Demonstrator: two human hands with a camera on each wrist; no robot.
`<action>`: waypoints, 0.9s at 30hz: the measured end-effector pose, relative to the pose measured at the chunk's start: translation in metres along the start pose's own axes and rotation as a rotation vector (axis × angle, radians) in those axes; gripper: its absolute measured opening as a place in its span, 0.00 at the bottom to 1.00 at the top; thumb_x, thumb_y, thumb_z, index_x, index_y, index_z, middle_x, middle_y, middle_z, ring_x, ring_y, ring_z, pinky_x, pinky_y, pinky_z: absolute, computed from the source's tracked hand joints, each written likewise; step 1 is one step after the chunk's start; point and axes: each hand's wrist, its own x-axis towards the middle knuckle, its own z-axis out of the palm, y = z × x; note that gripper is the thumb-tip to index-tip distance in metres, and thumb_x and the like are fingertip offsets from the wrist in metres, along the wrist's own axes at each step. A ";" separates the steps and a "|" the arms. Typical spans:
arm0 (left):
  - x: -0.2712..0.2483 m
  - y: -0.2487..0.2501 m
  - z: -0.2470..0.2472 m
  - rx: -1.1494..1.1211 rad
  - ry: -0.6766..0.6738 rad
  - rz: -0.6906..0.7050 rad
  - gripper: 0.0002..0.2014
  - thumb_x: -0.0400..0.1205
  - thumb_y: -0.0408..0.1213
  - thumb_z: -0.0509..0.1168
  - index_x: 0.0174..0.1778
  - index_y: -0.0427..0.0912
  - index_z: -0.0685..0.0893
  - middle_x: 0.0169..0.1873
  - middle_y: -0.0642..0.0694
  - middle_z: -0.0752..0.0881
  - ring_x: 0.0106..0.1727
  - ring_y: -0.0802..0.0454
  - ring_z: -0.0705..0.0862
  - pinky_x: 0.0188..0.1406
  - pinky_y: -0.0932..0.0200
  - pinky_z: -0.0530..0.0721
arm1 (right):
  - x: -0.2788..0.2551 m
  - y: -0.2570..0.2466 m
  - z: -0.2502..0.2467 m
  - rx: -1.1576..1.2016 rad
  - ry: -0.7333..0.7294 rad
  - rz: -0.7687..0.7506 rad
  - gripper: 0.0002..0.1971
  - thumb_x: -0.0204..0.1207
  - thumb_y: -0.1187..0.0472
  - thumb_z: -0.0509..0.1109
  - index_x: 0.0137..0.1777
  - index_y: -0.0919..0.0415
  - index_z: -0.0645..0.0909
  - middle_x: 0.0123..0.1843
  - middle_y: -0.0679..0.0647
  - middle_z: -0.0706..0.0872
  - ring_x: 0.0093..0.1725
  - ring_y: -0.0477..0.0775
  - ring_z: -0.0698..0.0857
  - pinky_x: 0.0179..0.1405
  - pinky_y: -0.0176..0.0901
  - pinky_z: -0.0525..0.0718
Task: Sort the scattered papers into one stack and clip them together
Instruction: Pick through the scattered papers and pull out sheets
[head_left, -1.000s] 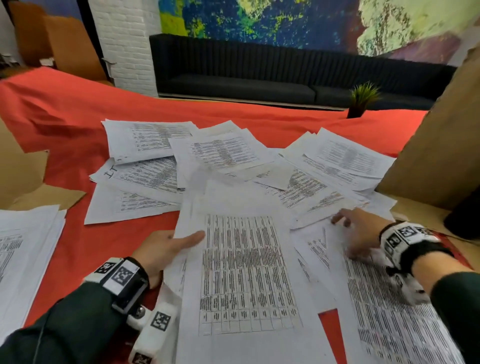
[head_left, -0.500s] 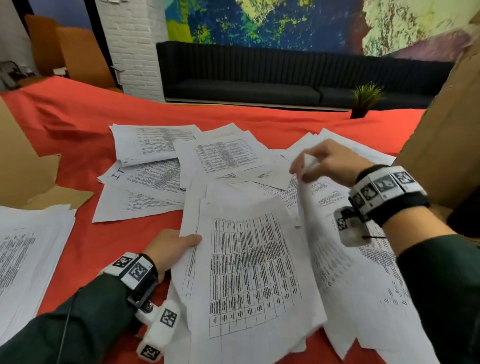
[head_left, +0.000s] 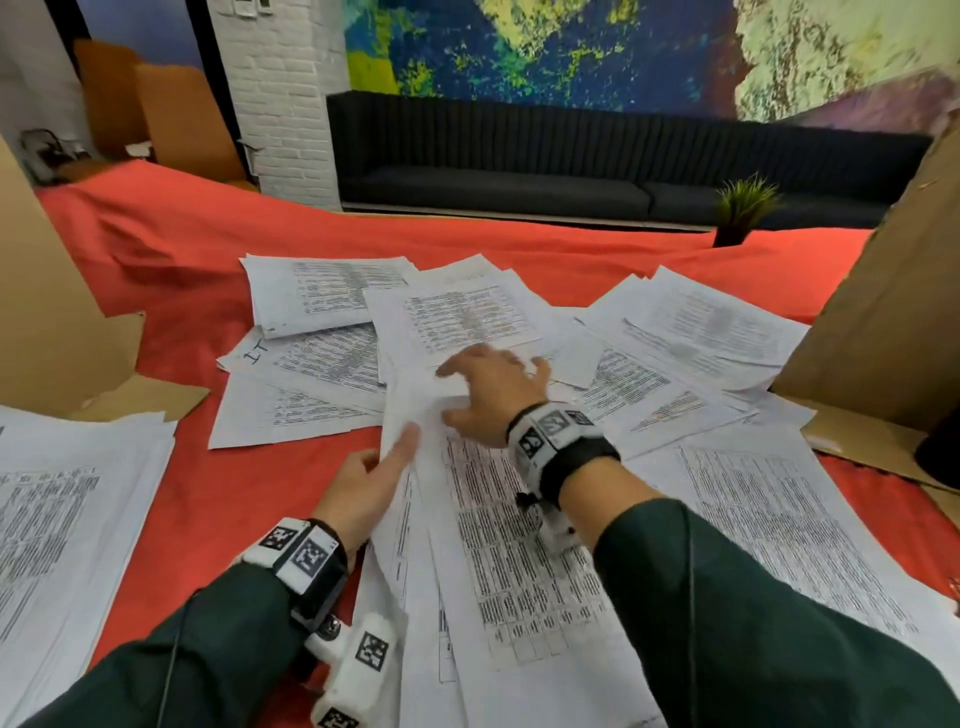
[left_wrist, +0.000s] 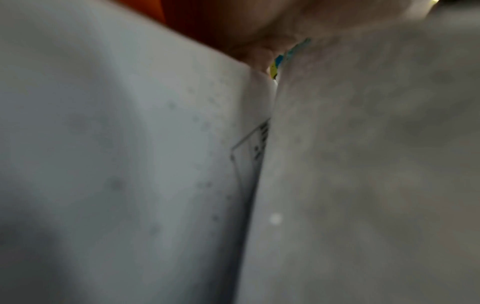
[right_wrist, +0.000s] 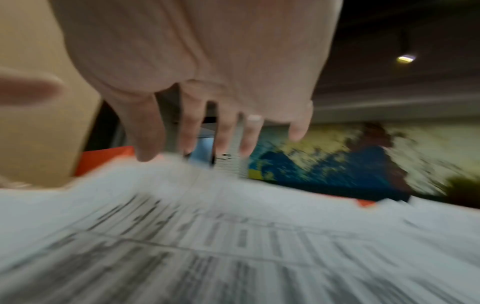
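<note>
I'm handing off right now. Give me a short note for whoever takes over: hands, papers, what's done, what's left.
Left hand grips the left edge of the gathered sheets, thumb on top.
Right hand lies open, fingers spread, on the top of that pile.
Loose papers lie scattered across the red cloth beyond; another stack sits at far left.
Done: a few sheets collected, not squared.
Left: gather the rest, align, clip. No clip in view.
</note>
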 end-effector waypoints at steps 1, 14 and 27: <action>0.000 0.002 0.001 0.022 -0.032 -0.022 0.31 0.69 0.68 0.78 0.51 0.44 0.89 0.48 0.51 0.93 0.49 0.49 0.93 0.57 0.48 0.89 | 0.001 0.015 0.002 0.048 0.070 0.083 0.26 0.74 0.43 0.74 0.72 0.38 0.77 0.79 0.46 0.74 0.79 0.59 0.73 0.82 0.76 0.55; 0.017 -0.012 -0.008 -0.061 -0.086 -0.173 0.13 0.74 0.29 0.79 0.53 0.31 0.91 0.46 0.32 0.94 0.49 0.31 0.94 0.60 0.30 0.88 | -0.051 0.135 0.006 1.087 -0.174 0.395 0.28 0.65 0.48 0.87 0.56 0.66 0.84 0.55 0.67 0.88 0.53 0.68 0.89 0.55 0.53 0.86; 0.046 -0.038 -0.101 -0.304 0.123 -0.231 0.30 0.71 0.37 0.84 0.63 0.24 0.83 0.57 0.26 0.90 0.57 0.26 0.90 0.66 0.23 0.81 | -0.085 0.090 0.007 0.383 -0.337 0.025 0.33 0.57 0.25 0.77 0.56 0.45 0.88 0.56 0.42 0.92 0.56 0.44 0.89 0.66 0.52 0.84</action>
